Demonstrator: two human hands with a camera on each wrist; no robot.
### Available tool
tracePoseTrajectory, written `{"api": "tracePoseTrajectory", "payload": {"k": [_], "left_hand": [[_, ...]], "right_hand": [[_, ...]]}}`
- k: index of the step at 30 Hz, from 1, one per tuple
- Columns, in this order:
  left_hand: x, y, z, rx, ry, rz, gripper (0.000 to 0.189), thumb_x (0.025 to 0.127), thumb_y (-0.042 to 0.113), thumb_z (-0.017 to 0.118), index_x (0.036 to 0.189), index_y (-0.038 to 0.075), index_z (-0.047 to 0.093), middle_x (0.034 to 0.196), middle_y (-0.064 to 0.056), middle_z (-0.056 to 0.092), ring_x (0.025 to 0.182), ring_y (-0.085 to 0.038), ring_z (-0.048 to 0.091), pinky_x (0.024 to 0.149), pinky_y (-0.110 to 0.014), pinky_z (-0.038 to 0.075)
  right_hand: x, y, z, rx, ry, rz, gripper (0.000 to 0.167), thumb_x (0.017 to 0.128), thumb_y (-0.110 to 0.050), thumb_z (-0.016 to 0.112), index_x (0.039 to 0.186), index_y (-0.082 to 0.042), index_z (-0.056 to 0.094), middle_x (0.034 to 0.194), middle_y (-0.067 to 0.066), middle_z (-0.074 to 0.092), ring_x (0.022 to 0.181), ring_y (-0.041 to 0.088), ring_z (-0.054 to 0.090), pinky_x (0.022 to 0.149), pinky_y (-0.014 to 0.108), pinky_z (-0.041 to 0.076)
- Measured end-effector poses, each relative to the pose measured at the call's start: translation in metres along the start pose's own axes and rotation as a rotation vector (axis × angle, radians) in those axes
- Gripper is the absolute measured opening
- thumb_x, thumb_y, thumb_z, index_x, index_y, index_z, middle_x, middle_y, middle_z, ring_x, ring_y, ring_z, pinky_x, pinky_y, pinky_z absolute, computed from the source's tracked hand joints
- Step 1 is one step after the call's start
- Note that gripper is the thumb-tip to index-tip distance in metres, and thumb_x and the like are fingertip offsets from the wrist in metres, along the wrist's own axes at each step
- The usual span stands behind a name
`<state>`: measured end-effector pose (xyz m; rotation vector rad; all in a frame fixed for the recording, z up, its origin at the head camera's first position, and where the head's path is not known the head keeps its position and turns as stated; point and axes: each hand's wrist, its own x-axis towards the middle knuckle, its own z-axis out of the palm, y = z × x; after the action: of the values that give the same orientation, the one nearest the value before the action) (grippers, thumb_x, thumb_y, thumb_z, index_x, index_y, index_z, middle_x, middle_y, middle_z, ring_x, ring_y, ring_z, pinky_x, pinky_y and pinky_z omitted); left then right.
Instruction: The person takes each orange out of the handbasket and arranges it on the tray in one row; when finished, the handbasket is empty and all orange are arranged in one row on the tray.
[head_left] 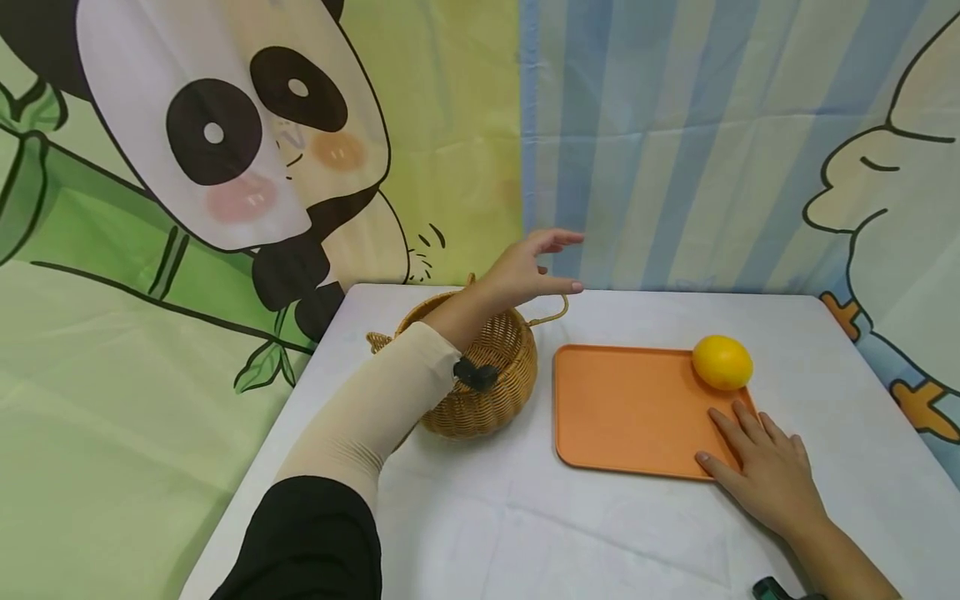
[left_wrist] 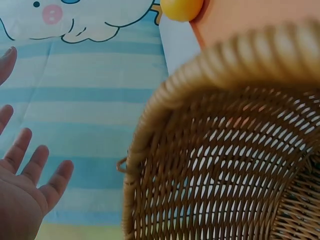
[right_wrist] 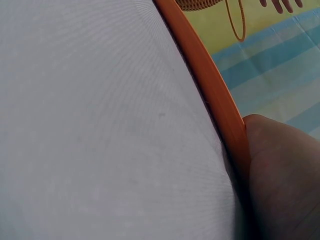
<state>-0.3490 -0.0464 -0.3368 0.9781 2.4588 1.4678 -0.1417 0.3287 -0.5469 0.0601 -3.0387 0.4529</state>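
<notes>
My left hand [head_left: 525,273] hovers above the far side of a round wicker basket [head_left: 495,408], its fingers and thumb stretched out and holding nothing. In the left wrist view, that hand [left_wrist: 25,195] shows spread fingers apart from the basket rim [left_wrist: 155,110]. An orange tray [head_left: 637,408] lies flat to the right of the basket. On its far right corner sits a yellow lemon [head_left: 722,362]. Fingers spread, my right hand [head_left: 776,475] rests on the tray's near right corner, just below the lemon. The right wrist view shows part of this hand [right_wrist: 287,175] against the tray's edge [right_wrist: 215,85].
A white cloth [head_left: 600,525] covers the table. Behind it hangs a curtain [head_left: 637,150] with a panda and stripes. The basket has a looped handle [head_left: 551,317] toward the tray. A dark wrist camera [head_left: 476,375] on my left sleeve overlaps the basket.
</notes>
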Motion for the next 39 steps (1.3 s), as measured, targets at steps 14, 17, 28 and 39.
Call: {"api": "tracePoseTrajectory", "payload": {"k": [14, 17, 28, 39], "left_hand": [[-0.013, -0.019, -0.029, 0.021, 0.044, -0.007, 0.066, 0.089, 0.029, 0.091, 0.148, 0.026, 0.062, 0.149, 0.007, 0.059, 0.14, -0.013, 0.05, 0.111, -0.035, 0.047], [-0.017, -0.026, -0.035, 0.039, 0.045, -0.013, 0.065, 0.09, 0.029, 0.09, 0.148, 0.026, 0.062, 0.149, 0.007, 0.06, 0.141, -0.017, 0.05, 0.111, -0.037, 0.047], [-0.031, -0.041, -0.052, 0.058, 0.058, -0.021, 0.062, 0.091, 0.028, 0.089, 0.147, 0.024, 0.063, 0.148, -0.001, 0.06, 0.139, -0.016, 0.051, 0.115, -0.05, 0.045], [-0.037, -0.047, -0.059, 0.103, 0.07, -0.018, 0.058, 0.092, 0.029, 0.088, 0.145, 0.025, 0.065, 0.143, 0.003, 0.063, 0.136, -0.015, 0.053, 0.113, -0.047, 0.047]], "right_hand": [[0.001, 0.0, 0.002, 0.005, 0.011, -0.015, 0.088, 0.101, -0.066, 0.06, 0.162, -0.006, 0.042, 0.17, 0.032, 0.022, 0.149, 0.065, 0.017, 0.11, 0.087, 0.001], [0.001, -0.001, 0.001, 0.011, 0.008, -0.018, 0.088, 0.101, -0.066, 0.06, 0.162, -0.006, 0.042, 0.17, 0.032, 0.022, 0.149, 0.065, 0.017, 0.11, 0.087, 0.001], [0.002, -0.001, -0.001, 0.004, 0.004, -0.007, 0.088, 0.1, -0.066, 0.06, 0.161, -0.005, 0.043, 0.17, 0.033, 0.021, 0.149, 0.065, 0.016, 0.11, 0.087, 0.001], [0.0, 0.001, 0.001, 0.018, 0.011, -0.013, 0.087, 0.101, -0.065, 0.06, 0.162, -0.006, 0.042, 0.17, 0.033, 0.021, 0.15, 0.065, 0.015, 0.109, 0.087, 0.0]]}}
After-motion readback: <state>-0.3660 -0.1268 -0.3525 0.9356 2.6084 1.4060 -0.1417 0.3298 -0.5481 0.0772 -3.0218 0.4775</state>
